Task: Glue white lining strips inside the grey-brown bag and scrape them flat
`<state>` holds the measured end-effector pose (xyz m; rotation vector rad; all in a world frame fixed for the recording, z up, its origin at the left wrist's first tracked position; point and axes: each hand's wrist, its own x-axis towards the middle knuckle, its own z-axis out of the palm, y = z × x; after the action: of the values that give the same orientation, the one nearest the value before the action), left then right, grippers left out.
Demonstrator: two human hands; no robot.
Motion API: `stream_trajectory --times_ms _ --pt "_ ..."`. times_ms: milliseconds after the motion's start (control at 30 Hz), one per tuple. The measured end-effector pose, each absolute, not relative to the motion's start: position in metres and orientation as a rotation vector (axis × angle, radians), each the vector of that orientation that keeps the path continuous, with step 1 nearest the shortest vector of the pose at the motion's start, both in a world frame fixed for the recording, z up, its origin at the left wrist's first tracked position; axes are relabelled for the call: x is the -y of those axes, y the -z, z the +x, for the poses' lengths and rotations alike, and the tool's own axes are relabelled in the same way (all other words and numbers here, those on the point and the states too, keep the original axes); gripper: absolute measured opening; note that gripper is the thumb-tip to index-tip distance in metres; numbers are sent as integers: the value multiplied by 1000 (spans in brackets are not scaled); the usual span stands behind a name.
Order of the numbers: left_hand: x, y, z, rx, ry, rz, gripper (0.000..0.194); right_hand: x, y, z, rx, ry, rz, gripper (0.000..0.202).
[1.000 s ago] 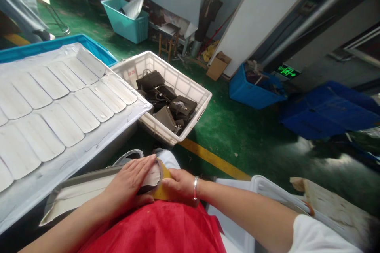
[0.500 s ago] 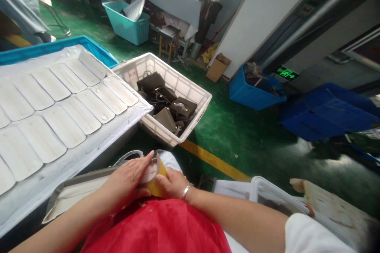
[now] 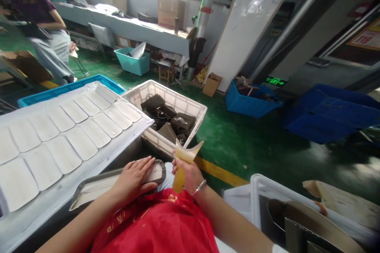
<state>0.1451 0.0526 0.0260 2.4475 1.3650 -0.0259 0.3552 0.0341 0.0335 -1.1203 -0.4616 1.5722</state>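
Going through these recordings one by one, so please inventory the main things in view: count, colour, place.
yellow tool: 1, yellow, in right hand
edged piece: 1, white, grey-edged, under left hand
table: 1, white, left
panels: over a dozen, white, on table
crate: 1, white, past table's corner
bag-like goods: several, dark, in crate
blue tub: 1, blue, behind table
bench: 1, grey-blue, back
teal bin: 1, teal, below bench
stool: 1, brown, back
cardboard boxes: several, brown, floor and bench
blue containers: at least 2, blue, right
near bin: 1, white, lower right
co-worker: 1, purple top, upper left
apron: 1, red, lap
left hand: 1, bare, on edged piece
right hand: 1, bare, gripping yellow tool
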Motion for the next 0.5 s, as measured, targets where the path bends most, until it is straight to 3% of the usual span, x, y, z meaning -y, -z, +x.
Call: stream_trajectory --times_ms 233,500 --pt "-53 -17 155 -1431 -65 2413 71 -60 -23 301 563 -1287 -1085 40" --pt "-48 5 149 -1390 -276 2660 64 -100 -20 306 514 -1419 -1066 42"
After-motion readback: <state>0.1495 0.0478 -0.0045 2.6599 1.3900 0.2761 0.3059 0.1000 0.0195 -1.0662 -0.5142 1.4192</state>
